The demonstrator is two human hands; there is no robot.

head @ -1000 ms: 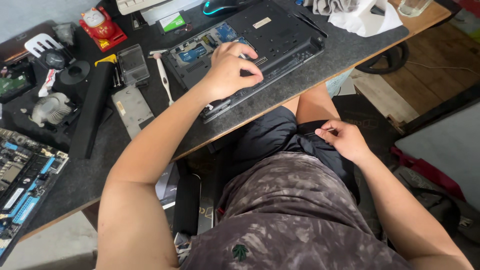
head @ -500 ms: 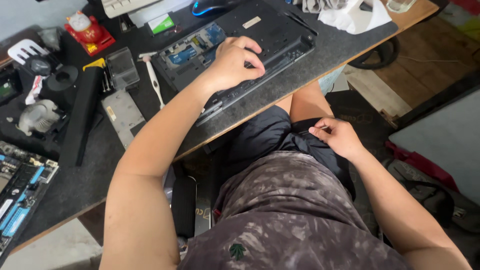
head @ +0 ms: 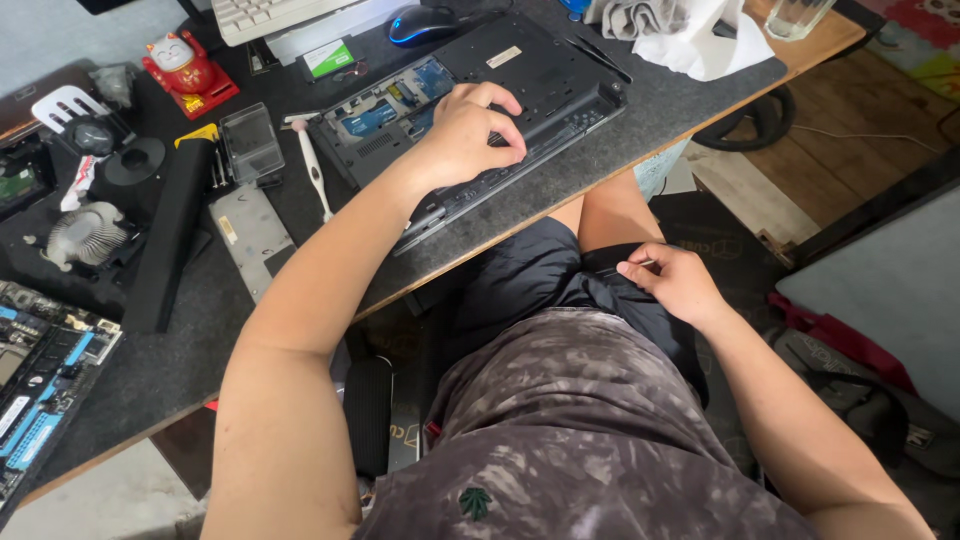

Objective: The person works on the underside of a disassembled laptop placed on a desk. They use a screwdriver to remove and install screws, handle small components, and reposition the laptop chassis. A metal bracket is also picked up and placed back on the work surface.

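A: Head view, hands?
B: I see my left hand (head: 468,128) lying flat, fingers curled, on the opened laptop (head: 478,100) by the desk (head: 150,360) front edge. Right hand (head: 675,282) pinches a small pale thing at my shorts (head: 530,280).
A: Neighbours?
B: Mouse (head: 422,24) behind the laptop.

Crowded worktop (head: 690,100), dark mat on wood.
An opened laptop (head: 480,95) lies bottom up at centre; mouse (head: 422,24), keyboard (head: 265,14), cooling fan (head: 85,235), circuit board (head: 45,375) and red cat figurine (head: 185,68) ring it.
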